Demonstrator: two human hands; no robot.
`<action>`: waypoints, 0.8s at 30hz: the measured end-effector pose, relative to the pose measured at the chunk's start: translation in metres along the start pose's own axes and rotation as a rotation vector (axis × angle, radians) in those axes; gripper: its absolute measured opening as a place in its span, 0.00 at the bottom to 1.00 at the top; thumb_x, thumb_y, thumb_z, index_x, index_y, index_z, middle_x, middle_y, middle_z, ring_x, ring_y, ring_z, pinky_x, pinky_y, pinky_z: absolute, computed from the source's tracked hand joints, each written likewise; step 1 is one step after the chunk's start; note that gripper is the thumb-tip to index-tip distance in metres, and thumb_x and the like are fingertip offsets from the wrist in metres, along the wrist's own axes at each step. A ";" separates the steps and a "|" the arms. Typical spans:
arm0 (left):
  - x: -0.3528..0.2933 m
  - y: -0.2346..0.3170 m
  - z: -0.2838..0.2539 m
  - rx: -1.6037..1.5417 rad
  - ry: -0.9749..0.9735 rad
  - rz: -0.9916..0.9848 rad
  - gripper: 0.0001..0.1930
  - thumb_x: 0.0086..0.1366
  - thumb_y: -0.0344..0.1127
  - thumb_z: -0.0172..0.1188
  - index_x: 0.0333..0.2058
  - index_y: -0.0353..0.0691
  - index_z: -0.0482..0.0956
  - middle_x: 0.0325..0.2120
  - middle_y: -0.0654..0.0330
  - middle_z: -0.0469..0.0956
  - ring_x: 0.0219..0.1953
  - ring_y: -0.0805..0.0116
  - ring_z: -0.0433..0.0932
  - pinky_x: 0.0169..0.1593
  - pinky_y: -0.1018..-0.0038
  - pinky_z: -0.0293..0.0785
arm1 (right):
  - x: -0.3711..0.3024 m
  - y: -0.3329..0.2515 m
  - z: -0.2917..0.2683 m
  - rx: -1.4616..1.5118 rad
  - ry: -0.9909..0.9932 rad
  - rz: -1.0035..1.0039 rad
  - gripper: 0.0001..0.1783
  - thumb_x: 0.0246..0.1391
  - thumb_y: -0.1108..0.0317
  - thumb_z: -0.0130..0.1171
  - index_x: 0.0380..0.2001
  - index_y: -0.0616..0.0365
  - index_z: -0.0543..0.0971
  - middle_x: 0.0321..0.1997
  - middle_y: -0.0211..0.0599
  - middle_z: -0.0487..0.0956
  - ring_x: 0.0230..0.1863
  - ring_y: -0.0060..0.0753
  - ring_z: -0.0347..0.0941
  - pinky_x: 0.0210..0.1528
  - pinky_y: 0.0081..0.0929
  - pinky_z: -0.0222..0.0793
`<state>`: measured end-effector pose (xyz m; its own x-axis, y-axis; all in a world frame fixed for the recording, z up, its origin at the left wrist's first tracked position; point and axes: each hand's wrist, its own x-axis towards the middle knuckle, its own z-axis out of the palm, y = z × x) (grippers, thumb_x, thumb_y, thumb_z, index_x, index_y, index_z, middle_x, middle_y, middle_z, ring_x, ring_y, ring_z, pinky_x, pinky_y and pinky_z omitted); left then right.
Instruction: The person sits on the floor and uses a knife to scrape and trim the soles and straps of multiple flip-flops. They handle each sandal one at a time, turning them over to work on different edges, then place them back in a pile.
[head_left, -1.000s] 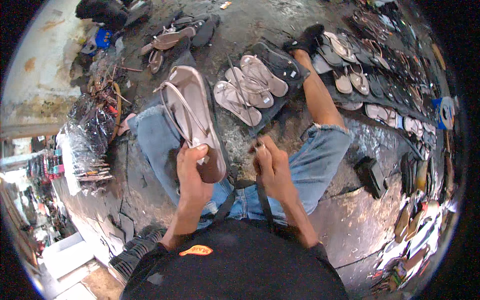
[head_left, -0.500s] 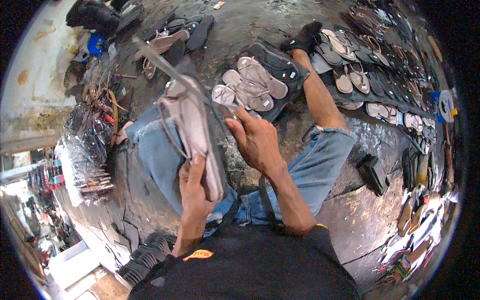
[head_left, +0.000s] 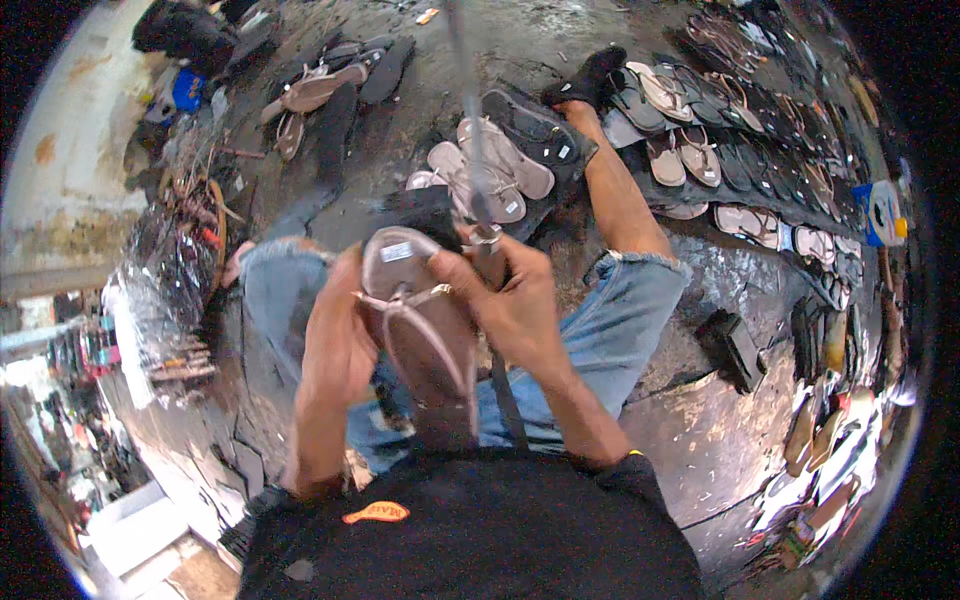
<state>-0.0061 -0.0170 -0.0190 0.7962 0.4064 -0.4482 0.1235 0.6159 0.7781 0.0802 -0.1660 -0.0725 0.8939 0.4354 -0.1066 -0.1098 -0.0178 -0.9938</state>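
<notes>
We hold a pale pink sandal [head_left: 425,330] upright between our two hands, close in front of the chest and above our lap in blue jeans [head_left: 620,330]. The left hand [head_left: 340,335] is curled around the sandal's left edge, thumb side against the sole near the straps. The right hand [head_left: 510,300] is closed on the sandal's upper right edge and also pinches a thin grey rod-like tool [head_left: 470,130] that rises straight up from the fingers toward the top of the view; what kind of tool it is we cannot tell. The sandal's toe end points up, its heel end down toward our dark shirt [head_left: 470,540]. Beyond the hands, a few matching pink sandals [head_left: 500,175] lie on the dark ground, and rows of other sandals [head_left: 740,130] stretch along the right.
</notes>
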 end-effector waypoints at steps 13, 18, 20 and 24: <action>-0.050 0.003 -0.042 0.115 0.155 -0.247 0.17 0.71 0.41 0.60 0.52 0.37 0.75 0.40 0.61 0.83 0.36 0.71 0.85 0.40 0.73 0.85 | -0.229 0.030 -0.076 -0.399 -0.307 0.228 0.13 0.65 0.56 0.55 0.40 0.55 0.75 0.25 0.53 0.78 0.28 0.64 0.76 0.30 0.50 0.69; -0.042 0.005 -0.055 0.313 -0.045 -0.291 0.22 0.71 0.41 0.61 0.57 0.36 0.73 0.45 0.64 0.80 0.45 0.76 0.79 0.49 0.75 0.79 | -0.182 0.045 -0.065 -0.521 -0.276 0.208 0.15 0.66 0.58 0.51 0.33 0.59 0.73 0.23 0.56 0.71 0.26 0.66 0.68 0.28 0.45 0.63; -0.038 0.004 -0.047 0.395 -0.084 -0.320 0.20 0.72 0.40 0.60 0.58 0.39 0.72 0.46 0.65 0.80 0.46 0.74 0.80 0.50 0.72 0.79 | -0.141 0.047 -0.057 -0.541 -0.348 0.177 0.15 0.65 0.55 0.55 0.42 0.55 0.75 0.25 0.55 0.78 0.29 0.65 0.76 0.30 0.54 0.68; -0.023 0.015 -0.045 0.595 -0.200 -0.382 0.20 0.72 0.41 0.60 0.58 0.39 0.72 0.48 0.64 0.80 0.49 0.72 0.78 0.54 0.71 0.76 | -0.071 0.020 -0.043 -0.582 -0.423 0.031 0.17 0.67 0.53 0.52 0.46 0.56 0.75 0.25 0.56 0.79 0.30 0.66 0.76 0.33 0.56 0.69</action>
<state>-0.0491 0.0135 -0.0168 0.7188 0.0709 -0.6916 0.6697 0.1968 0.7161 0.0330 -0.2365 -0.0862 0.6361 0.7363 -0.2307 0.2225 -0.4613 -0.8589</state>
